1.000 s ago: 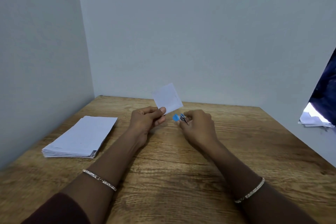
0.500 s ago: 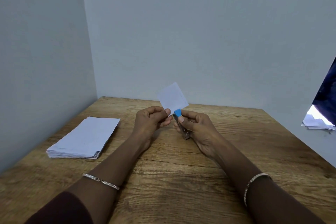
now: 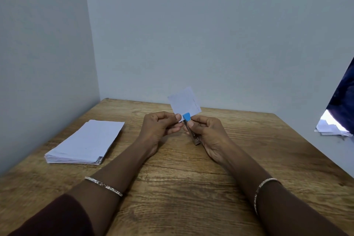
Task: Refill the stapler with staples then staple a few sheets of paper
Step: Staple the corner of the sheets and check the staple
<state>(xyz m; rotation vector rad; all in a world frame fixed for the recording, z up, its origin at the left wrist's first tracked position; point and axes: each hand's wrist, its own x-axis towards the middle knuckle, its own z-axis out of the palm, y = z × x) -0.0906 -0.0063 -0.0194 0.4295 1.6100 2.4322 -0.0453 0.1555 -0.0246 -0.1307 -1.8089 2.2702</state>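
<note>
A: Stapling now? The small stapler [image 3: 190, 129], blue tip up, sits pinched in the right hand [image 3: 208, 136] at the edge of the paper slips [image 3: 184, 104].

B: Looks so; left hand [image 3: 161, 128] grips them above the table [image 3: 191, 188]. Refill seems done. The stack [image 3: 86, 142] waits.

Table [image 3: 182, 188] fills lower view, set into a corner w/ walls behind & to left. Paper stack [image 3: 84, 142] lies flat on table at left, near left wall, well apart from hands. Both hands raised above table centre, close together: left hand [image 3: 161, 128] on left, right hand [image 3: 208, 136] on right. Small sheets [image 3: 184, 103] pinched in left hand, standing up behind & above the fingers. Stapler [image 3: 191, 130] in right hand, its front end up, touching sheets' lower edge, btwn the two thumbs. More loose papers [image 3: 331, 130] at far right, beyond table edge.
</note>
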